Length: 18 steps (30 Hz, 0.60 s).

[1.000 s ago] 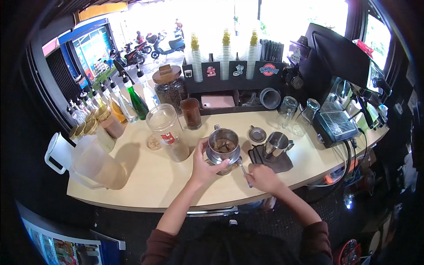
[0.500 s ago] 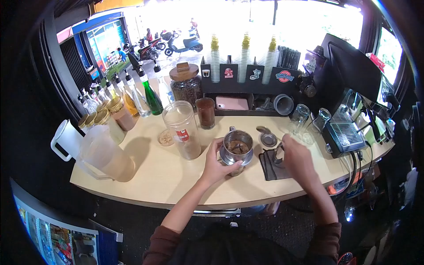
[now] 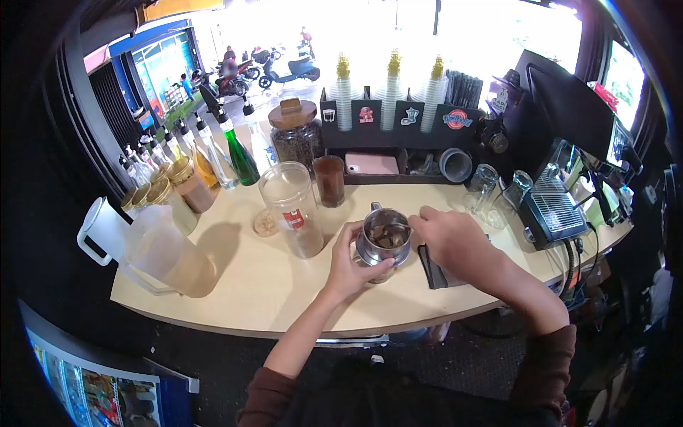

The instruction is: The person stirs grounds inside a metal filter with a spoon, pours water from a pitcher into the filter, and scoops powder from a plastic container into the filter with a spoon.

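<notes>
My left hand (image 3: 352, 270) is wrapped round a metal drip filter (image 3: 385, 231) with a wide lower rim, which stands on a glass mostly hidden by the fingers. Dark brown contents and a shiny surface show inside the filter. At its right edge, my right hand (image 3: 452, 238) is closed with the fingertips pinched; what it holds is hidden. A dark folded cloth (image 3: 437, 276) lies partly under my right hand. Left of the filter stands a tall clear container (image 3: 299, 231) with a red label and brown powder.
Behind are a glass of brown drink (image 3: 329, 183), a jar of dark beans (image 3: 295, 142) and a cup organizer (image 3: 388, 128). Pitchers (image 3: 171, 252), jars and bottles line the left. Upturned glasses (image 3: 482, 186) and a machine (image 3: 551, 206) stand right.
My right hand has moved from the front of the filter, over the cloth, to the filter's right rim. The spoon and metal pitcher seen earlier are out of sight. My left hand keeps its hold.
</notes>
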Available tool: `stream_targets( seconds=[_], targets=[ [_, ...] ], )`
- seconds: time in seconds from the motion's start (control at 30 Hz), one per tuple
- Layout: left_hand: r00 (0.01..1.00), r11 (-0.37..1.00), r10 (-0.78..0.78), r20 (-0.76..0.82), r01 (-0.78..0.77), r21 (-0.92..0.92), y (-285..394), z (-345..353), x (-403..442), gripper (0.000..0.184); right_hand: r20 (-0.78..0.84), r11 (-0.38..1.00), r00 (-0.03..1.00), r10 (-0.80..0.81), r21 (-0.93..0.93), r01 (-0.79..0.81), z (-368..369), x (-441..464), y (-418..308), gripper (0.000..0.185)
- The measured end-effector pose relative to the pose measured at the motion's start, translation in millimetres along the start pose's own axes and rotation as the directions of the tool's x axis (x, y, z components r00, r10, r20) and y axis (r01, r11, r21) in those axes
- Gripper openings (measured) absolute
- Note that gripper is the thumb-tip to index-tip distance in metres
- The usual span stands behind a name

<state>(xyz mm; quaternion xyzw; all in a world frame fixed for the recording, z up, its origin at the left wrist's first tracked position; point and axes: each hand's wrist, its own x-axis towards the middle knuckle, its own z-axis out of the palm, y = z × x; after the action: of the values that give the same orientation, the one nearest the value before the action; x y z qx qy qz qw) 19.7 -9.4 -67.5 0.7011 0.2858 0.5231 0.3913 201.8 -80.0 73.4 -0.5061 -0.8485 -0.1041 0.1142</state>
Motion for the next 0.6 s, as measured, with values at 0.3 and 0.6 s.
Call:
stream_targets(
  seconds=[0.3, 0.6],
  targets=[
    [1.0, 1.0, 0.006, 0.009, -0.006, 0.003, -3, 1, -1, 0.07, -0.059, 0.995, 0.996, -0.062, -0.077, 0.057, 11, 8, -14, 0.015],
    [1.0, 1.0, -0.01, 0.026, 0.01, -0.012, -4, -1, 1, 0.072, 0.008, 0.997, 0.998, -0.054, 0.056, 0.054, 3, 11, -15, 0.013]
  ],
)
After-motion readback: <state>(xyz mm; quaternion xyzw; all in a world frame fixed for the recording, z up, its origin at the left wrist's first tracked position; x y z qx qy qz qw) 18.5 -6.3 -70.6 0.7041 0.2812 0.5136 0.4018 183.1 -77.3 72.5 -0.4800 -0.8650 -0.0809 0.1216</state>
